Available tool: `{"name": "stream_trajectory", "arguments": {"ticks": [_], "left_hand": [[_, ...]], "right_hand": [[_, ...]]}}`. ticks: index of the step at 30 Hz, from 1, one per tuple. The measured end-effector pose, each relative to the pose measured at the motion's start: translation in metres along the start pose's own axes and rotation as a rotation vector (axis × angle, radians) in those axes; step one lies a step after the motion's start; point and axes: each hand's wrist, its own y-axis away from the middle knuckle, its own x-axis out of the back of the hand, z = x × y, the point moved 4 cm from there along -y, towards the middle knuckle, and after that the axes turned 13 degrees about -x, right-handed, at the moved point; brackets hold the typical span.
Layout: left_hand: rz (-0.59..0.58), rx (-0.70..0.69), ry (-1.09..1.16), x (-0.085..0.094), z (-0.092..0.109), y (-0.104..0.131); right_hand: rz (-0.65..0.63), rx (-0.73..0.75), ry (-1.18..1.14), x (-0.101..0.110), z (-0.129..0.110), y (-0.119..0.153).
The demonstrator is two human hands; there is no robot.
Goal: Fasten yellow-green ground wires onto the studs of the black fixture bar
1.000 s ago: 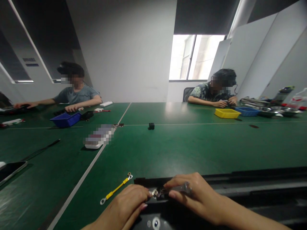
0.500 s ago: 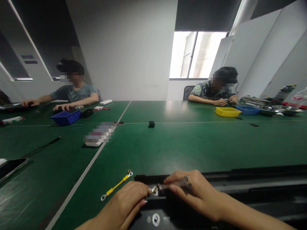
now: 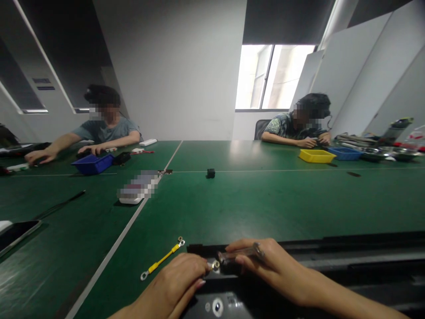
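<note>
On the end of a long black metal part, a small brass-coloured nut stands on a bright metal spot. My left hand lies on the part with its fingers together, their tips beside the nut; what they pinch is hidden. Between the thumb and fingers of my right hand is a clear, tube-shaped tool handle, its near end just right of the nut and apart from it. A short yellow cable with ring terminals lies left of the part, with a loose nut near its far end.
A phone and a white device lie at left on the green table. A small black cube sits mid-table. Two people sit opposite, near a dark blue tray, a yellow tray and a blue tray.
The tool handle in my right hand has tilted slightly, and more of the nut shows. My left hand has hardly moved. Across the table, the left person's arm has reached nearer.
</note>
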Motion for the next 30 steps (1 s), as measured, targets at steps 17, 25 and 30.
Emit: {"name": "stream_trajectory", "arguments": {"ticks": [17, 25, 30], "left_hand": [[-0.016, -0.007, -0.027, -0.0006, -0.0005, 0.0000], [-0.029, 0.018, -0.023, 0.0001, 0.0000, -0.0001], [-0.024, 0.024, 0.017, 0.0000, 0.0006, -0.0007]], "right_hand": [[-0.017, 0.002, 0.031, -0.0007, -0.0023, 0.0001], [0.035, 0.022, 0.079, -0.0008, 0.0000, -0.0002], [0.050, 0.046, 0.078, -0.0019, 0.0012, 0.0010]]}}
